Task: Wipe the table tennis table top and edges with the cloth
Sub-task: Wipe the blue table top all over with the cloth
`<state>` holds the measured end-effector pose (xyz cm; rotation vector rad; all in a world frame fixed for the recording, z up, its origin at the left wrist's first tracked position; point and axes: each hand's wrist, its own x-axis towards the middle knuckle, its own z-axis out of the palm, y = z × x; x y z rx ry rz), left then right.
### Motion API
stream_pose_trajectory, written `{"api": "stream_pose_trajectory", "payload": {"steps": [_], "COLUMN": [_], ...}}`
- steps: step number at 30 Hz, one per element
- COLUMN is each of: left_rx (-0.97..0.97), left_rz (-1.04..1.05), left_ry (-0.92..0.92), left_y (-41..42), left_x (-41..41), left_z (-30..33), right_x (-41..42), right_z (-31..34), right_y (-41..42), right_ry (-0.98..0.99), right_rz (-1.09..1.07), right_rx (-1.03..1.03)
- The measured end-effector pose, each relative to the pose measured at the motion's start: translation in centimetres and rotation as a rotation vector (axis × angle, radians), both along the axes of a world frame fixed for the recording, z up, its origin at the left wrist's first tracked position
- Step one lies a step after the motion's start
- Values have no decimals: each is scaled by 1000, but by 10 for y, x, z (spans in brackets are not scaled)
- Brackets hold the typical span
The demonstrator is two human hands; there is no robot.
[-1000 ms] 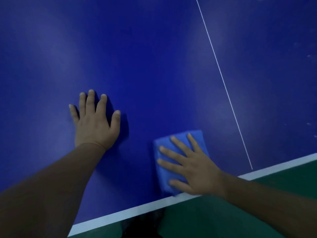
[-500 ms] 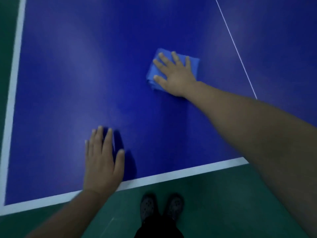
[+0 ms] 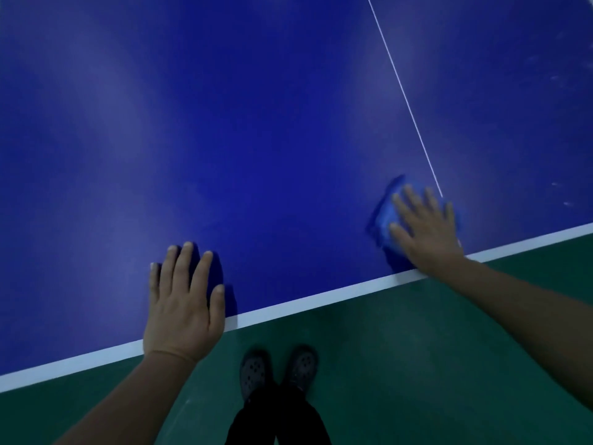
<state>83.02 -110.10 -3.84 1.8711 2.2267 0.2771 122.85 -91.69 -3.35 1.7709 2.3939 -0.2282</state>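
Blue cloth blurred, bunched near table near edge; right hand spread flat on it; left hand spread flat on tabletop.

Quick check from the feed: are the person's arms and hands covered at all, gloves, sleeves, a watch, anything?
Nothing worn that shows. The left hand and right hand are bare, with no gloves, rings or watch visible. Both forearms are bare as far as the frame shows; no sleeve edge comes into view. Short fingernails show on the left hand. The right hand is blurred, so small details there cannot be told.
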Motion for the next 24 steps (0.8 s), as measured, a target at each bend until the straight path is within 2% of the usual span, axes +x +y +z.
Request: {"api": "stream_pose_trajectory", "payload": {"steps": [2,4,6,8,10,12,14,18,21,23,24], "left_rx": [10,17,12,15,32,33,16,1,8,4,-2], "left_rz": [1,19,27,24,17,9,7,1,-1,-5,-10], "left_ry": [-4,0,10,16,23,27,28,17,17,24,32], "left_y": [-1,-1,-2,-2,-1,-1,-2,-1,0,0,1], "left_x": [1,0,0,0,-1,-1,-1,-1,0,-1,0], "left_z": [1,2,2,1,-1,-1,0,0,1,2,3], "right_x": [-18,-73,-136,-185,-194,-165,-122,-39,-44,-82,-104], "right_z": [4,3,-4,-8,-9,-14,-18,-4,6,5,3], "right_y": [4,-6,-34,-83,-123,-120,-94,-37,-17,-17,-23], "right_ry": [33,41,74,108,137,156,95,18,40,50,43], "right_rz": [-364,-485,-292,92,401,501,351,-230,-630,-717,-659], "right_rx": [-10,49,137,147,82,92,103,-3,9,22,27]}}
